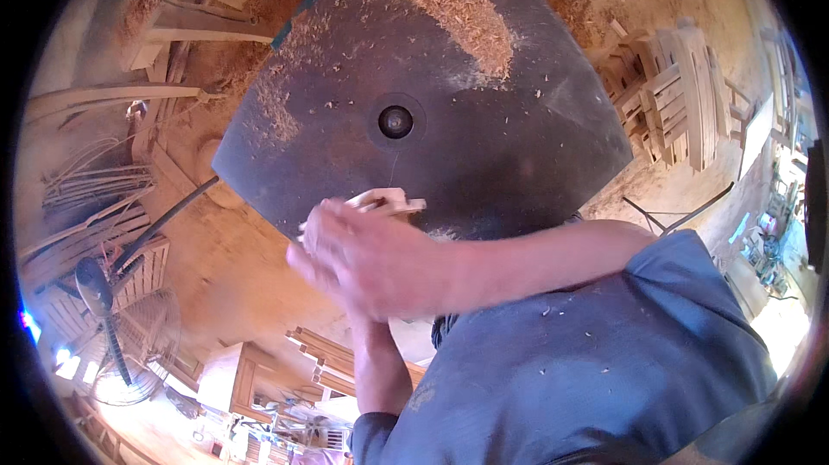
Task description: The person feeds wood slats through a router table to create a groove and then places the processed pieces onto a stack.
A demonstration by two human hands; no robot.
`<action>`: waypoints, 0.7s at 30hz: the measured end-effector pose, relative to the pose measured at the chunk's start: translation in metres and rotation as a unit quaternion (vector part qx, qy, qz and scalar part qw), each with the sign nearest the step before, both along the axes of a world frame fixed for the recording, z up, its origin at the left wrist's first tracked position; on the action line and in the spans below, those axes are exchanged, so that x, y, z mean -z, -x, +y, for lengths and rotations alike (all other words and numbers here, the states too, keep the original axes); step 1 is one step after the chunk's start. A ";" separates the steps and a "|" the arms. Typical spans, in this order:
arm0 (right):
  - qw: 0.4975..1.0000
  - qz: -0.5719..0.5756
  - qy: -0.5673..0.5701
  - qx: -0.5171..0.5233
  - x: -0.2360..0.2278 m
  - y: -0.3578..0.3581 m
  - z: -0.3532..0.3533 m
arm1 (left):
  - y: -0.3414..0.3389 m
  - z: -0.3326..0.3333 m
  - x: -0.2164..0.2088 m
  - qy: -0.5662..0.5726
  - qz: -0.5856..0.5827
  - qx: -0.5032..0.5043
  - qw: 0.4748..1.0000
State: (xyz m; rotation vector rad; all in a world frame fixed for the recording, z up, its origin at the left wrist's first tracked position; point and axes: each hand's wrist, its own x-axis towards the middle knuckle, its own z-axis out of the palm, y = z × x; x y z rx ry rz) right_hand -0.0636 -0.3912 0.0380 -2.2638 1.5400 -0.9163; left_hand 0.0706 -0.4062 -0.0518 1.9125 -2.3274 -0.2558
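A small pale wood piece (389,201) is pinched in the overlapping left hand (324,249) and right hand (380,262) at the dark worktop (484,145) edge, seemingly being shaped, steady feeding needed next.

Both forearms cross; the right hand (367,258) lies over the left hand (313,268), fingers curled.

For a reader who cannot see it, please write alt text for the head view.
Two hands, blurred, hold a small pale wooden piece at the near edge of a dark machine table dusted with sawdust; a round hole sits at the table's centre. Stacked wooden parts and a floor fan stand around it.
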 end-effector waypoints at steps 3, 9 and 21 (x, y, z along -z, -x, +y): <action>0.986 -0.160 0.005 -0.036 -0.016 0.020 0.032 | -0.001 0.013 -0.060 -0.271 0.540 -0.252 0.756; 0.970 -0.093 -0.175 0.143 0.065 0.053 0.115 | 0.037 0.030 -0.023 -0.349 0.669 -0.283 0.592; 0.969 -0.006 -0.125 0.213 0.117 0.104 0.180 | 0.041 0.037 0.020 -0.205 0.350 -0.123 0.906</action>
